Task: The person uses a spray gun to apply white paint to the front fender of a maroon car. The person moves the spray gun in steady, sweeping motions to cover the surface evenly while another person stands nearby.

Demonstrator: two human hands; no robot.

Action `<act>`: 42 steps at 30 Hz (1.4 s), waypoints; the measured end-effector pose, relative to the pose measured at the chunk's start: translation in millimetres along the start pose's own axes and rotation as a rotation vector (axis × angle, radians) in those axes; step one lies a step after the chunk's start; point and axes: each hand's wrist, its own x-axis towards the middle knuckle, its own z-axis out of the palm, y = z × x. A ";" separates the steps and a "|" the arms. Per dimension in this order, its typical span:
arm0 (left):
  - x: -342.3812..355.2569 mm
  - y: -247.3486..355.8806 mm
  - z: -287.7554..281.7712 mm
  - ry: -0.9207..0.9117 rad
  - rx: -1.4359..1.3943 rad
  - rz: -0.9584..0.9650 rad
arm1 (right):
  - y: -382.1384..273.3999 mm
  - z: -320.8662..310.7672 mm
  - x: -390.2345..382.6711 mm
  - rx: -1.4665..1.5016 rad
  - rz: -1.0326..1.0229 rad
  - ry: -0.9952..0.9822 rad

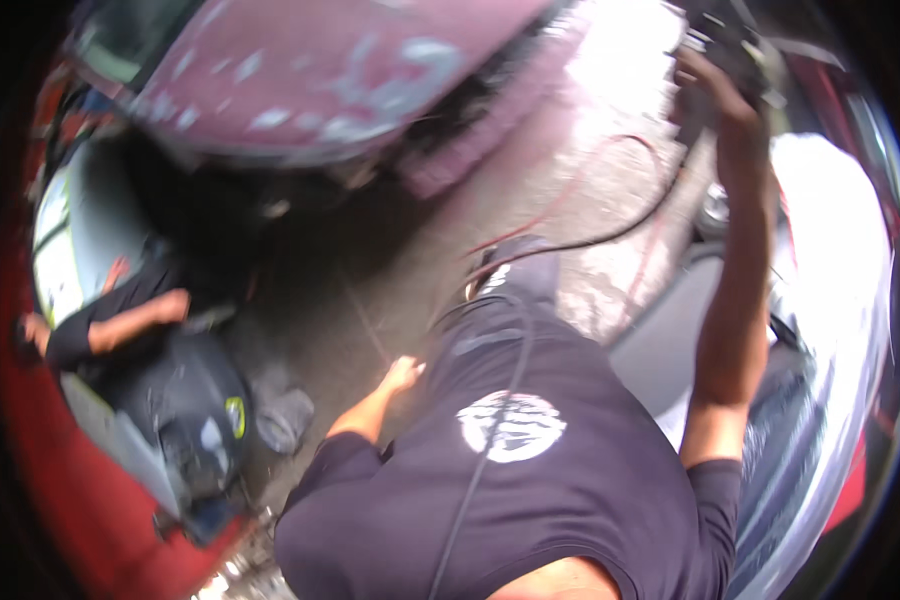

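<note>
My right hand is raised at the top right, its fingers wrapped round a dark hand tool that motion smears; its kind is unclear. A dark hose curves from beside my legs up toward that tool. Lower and nearer, my left hand hangs by my left hip with curled fingers. A small pale spot shows at its fingertips, and I cannot make out whether it holds anything. Ahead stands a pinkish-red car body with whitish patches, apart from both hands.
A co-worker in a dark top is low down at the left, beside a dark grey bulky object. A thin red hose loops over the concrete floor. Clear plastic sheeting covers something large on the right.
</note>
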 end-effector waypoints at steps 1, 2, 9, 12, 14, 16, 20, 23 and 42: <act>24.1 -21.3 43.3 0.086 -0.118 0.091 | 11.6 -24.0 14.8 0.030 -0.062 0.012; 44.5 -35.7 81.5 0.160 -0.217 0.184 | 23.6 -49.5 26.1 0.073 -0.126 0.019; 130.5 231.5 83.0 -0.086 -0.021 0.044 | 30.9 -182.8 88.5 -0.100 0.037 0.183; 191.0 346.7 82.8 -0.043 -0.044 0.102 | 38.3 -250.3 145.7 -0.149 0.040 0.174; 215.8 406.0 69.2 -0.016 -0.036 0.114 | 49.1 -289.4 181.7 -0.155 0.055 0.208; 228.5 459.3 47.3 -0.005 -0.005 0.126 | 60.2 -331.9 219.6 -0.148 0.120 0.283; 250.9 551.7 0.8 0.050 0.020 0.143 | 79.4 -375.8 296.6 -0.097 -0.007 0.250; 269.0 598.0 -21.1 0.110 -0.035 0.122 | 93.8 -377.4 369.4 -0.040 0.061 0.176; 424.0 1053.8 57.1 0.013 -0.533 -0.069 | 206.9 -434.2 859.0 -0.062 -0.270 -0.390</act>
